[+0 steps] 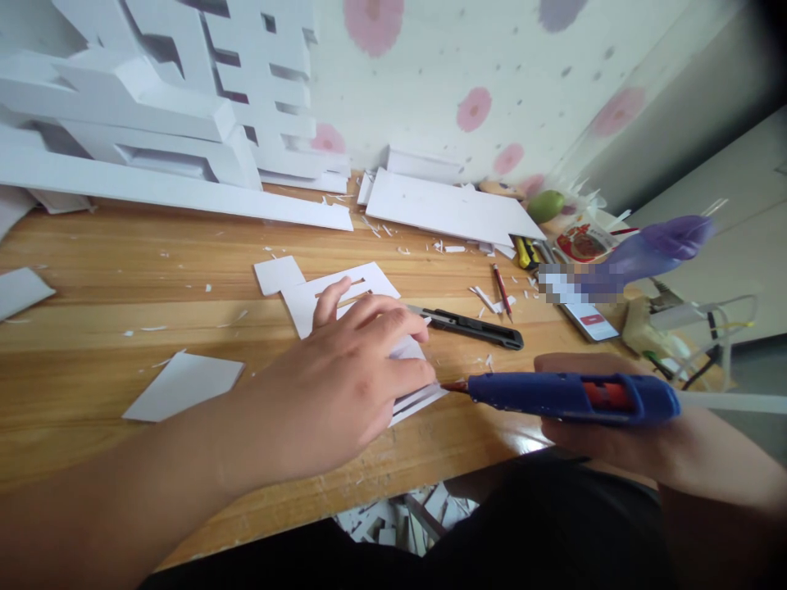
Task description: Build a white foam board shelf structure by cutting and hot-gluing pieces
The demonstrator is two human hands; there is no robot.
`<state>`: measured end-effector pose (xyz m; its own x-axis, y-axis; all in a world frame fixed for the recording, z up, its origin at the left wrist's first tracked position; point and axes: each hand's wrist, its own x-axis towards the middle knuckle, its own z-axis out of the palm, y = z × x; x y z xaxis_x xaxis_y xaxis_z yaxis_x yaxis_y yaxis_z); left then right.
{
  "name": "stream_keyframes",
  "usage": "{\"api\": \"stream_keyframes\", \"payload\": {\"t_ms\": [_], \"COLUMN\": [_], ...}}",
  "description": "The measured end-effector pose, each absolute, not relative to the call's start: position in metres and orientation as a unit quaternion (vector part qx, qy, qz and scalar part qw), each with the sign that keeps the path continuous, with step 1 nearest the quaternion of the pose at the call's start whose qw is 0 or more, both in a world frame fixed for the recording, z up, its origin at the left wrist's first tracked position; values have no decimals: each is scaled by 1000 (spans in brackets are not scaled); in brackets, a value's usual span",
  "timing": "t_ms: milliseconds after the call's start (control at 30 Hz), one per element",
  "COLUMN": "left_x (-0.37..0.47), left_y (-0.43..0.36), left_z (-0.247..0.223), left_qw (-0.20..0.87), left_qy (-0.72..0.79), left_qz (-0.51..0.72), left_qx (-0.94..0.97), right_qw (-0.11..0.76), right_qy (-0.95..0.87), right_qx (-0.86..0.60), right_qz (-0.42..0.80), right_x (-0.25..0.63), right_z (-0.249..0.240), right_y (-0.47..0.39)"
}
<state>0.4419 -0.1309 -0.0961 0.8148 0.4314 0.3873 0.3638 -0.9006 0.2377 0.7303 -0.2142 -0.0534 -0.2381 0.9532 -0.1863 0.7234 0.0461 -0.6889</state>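
My left hand (350, 369) lies over white foam board, fingers spread, with its thumb against a small slotted piece (424, 400). Part of that piece is hidden beneath the palm. Gripped in my right hand (633, 451) is a blue glue gun (529, 395), a pale glue stick (731, 401) running out of its back. Its nozzle tip is at the right end of the slotted piece. Beyond my left fingers lies a white sheet with cut slots (298, 307). A black utility knife (476, 328) rests just past my fingertips.
A tall white model (166, 106) stands at the back left. White boards (448, 205) lie along the wall. A pencil (502, 292), a phone (590, 319) and a power strip (643, 328) are on the right. A loose white piece (184, 385) lies left; scraps litter the table.
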Motion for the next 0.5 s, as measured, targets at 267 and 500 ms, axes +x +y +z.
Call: {"api": "stream_keyframes", "payload": {"t_ms": [267, 500], "left_x": [441, 439], "left_y": [-131, -131], "left_z": [-95, -93], "left_qw": [113, 112], "left_qy": [217, 228], "left_qz": [213, 183], "left_qx": [946, 950], "right_qw": [221, 226], "right_qy": [-717, -712], "right_qx": [-568, -567], "right_qz": [338, 346], "right_x": [756, 755], "right_z": [-61, -61], "right_y": [-220, -222]}}
